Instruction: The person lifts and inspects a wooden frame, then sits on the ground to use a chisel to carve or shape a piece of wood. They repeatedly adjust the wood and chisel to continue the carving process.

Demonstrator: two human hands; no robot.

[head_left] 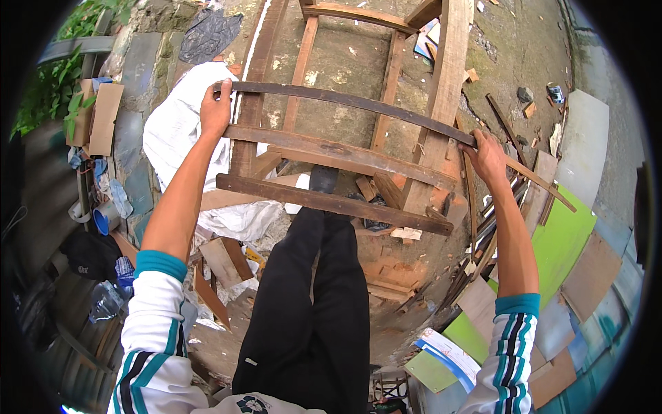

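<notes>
A long, thin dark wooden slat (352,103) spans crosswise over a wooden frame, held at both ends. My left hand (215,110) grips its left end, thumb and fingers closed round it. At the other end my right hand (487,155) is closed on the slat, near the frame's right rail. Two more wooden strips lie across the frame on my side: a brown board (338,152) and, nearest my legs, a dark board (331,202). Under them run the frame's left rail (253,103) and right rail (441,90).
A white sack (176,124) lies beside the left rail. Wood offcuts (224,265) litter the ground around my legs. To the right are a green panel (562,231), long thin sticks and rubble. A black plastic bag (210,34) lies at the far left.
</notes>
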